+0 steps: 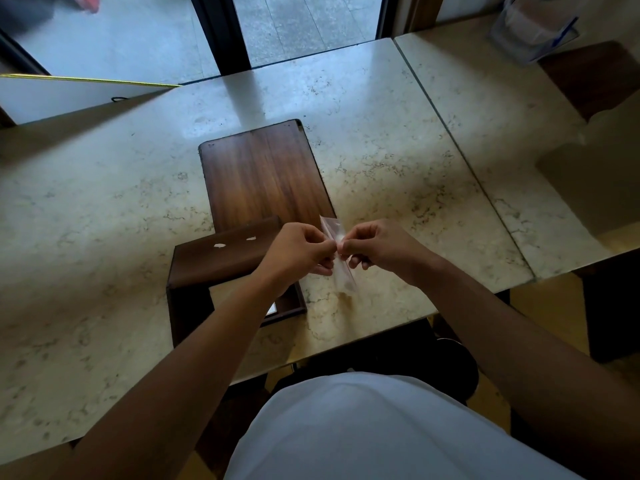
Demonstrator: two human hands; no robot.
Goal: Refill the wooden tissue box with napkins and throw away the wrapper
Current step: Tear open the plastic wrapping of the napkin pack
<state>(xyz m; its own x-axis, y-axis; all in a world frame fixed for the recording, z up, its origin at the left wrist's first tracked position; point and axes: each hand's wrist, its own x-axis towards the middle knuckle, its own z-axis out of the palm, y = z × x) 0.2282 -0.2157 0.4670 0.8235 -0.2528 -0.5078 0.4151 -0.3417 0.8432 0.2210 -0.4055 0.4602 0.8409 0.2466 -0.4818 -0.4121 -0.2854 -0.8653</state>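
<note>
table: pale marble top [104, 209], w/ a second slab butted on at the right; bin not in view.
tissue box: dark wooden box [194, 271] lying open near the front edge, left of centre; pale napkin stack [228, 292] visible inside, partly hidden by the left forearm. Can't tell how full it is.
lid: flat wood panel [263, 171] lying on the table just behind the box, detached.
left hand: left hand [298, 251] raised over the box's right end, thumb + fingers closed in a pinch on the wrapper's near-left edge.
wrapper: clear plastic wrapper [341, 261] held between both hands above the table, looks empty, long axis running away from the person, lower end hanging free.
right hand: right hand [377, 247] pinched onto the same wrapper from the right, fingertips almost meeting the left's.
step (my read): napkins seem already in; wrapper is being folded or scrunched small for disposal.
next needs: compact the film so it won't spring open, free one hand, put the lid back on, then find a bin, prob. off to the side or below.
</note>
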